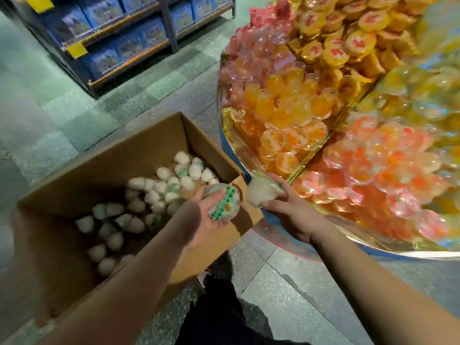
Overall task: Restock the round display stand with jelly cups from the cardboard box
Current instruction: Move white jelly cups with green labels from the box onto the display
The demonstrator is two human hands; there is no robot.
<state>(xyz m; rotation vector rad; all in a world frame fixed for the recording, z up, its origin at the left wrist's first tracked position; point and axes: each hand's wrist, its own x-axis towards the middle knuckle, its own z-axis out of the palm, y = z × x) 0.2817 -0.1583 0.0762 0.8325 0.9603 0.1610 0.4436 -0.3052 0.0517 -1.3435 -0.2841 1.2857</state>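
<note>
An open cardboard box [139,155] stands on the floor at lower left, with several white jelly cups [159,188] loose inside. My left hand [206,220] grips a white jelly cup with a green-printed lid [224,204] above the box's right corner. My right hand [291,207] holds another white jelly cup [261,192] just beside the rim of the round display stand [273,225]. The stand's wedge compartments are heaped with orange, red, pink and yellow jelly cups [286,113].
A blue shelf unit [119,43] with blue packs stands at the back left across the tiled floor [298,282]. My dark trouser leg [219,314] and shoe are below, between box and stand.
</note>
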